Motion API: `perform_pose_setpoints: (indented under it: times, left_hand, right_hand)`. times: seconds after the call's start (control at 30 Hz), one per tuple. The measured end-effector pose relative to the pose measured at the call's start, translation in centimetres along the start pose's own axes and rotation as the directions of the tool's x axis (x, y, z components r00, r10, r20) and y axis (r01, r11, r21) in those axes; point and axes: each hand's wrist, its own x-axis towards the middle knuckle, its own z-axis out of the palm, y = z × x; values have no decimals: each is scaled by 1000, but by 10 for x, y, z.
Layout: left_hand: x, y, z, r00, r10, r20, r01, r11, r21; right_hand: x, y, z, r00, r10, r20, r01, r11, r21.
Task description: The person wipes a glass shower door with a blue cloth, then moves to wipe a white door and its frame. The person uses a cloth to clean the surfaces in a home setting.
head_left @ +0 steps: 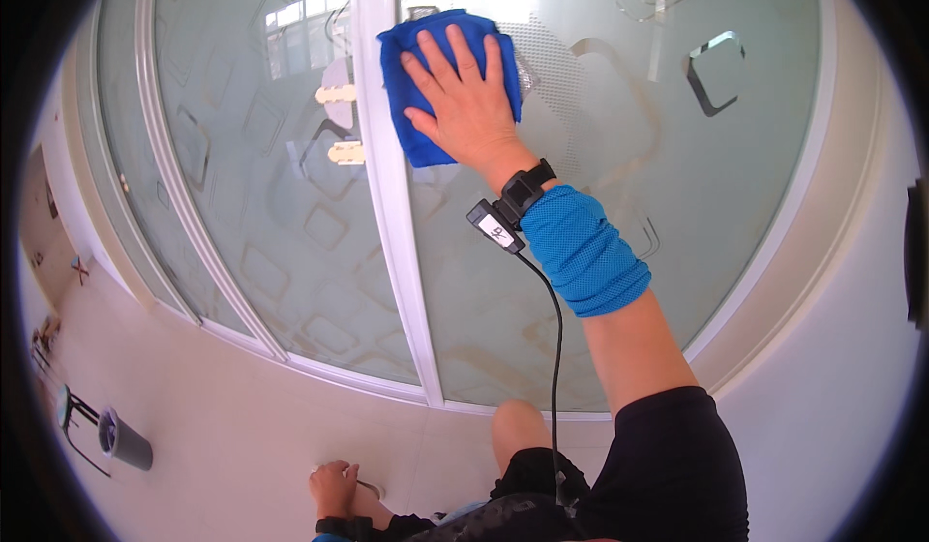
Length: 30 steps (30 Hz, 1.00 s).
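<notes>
My right hand point(466, 97) lies with fingers spread on a folded blue cloth point(406, 135). It presses the cloth flat against a frosted glass door panel point(503, 319), just right of the white upright frame point(392, 194). A black strap with a small box and cable circles that wrist, above a blue sleeve point(585, 252). Low in the picture, my left hand point(334, 489) hangs well away from the glass, its fingers curled in. Whether anything is inside those fingers is hidden.
Two cream-coloured clips point(345, 152) stick to the glass left of the frame. More glass panels point(252, 174) curve off to the left. A grey bin point(126, 440) stands on the pale floor point(232, 426) at far left, beside a dark chair-like piece. A white wall point(823, 406) is at right.
</notes>
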Motion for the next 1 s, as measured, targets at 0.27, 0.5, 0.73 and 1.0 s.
perform_pose_setpoints:
  times: [0.27,0.5,0.73,1.0]
  left_hand:
    - [39,4,6,997,51,-57,-53,998,-30]
    - [65,0,31,994,100,33,-101,994,51]
    - [81,4,39,989,112,95,-127,978,167]
    - [49,22,17,956,-72,285,-36,934,357]
  right_hand:
    - [11,100,-54,997,69,-40,-75,981,-177]
    - [-47,227,-104,965,201,-169,-249,902,-353]
    - [-139,308,-165,788,519,-333,-615,694,-375]
    - [-104,320,-133,675,616,-406,-735,608,-299]
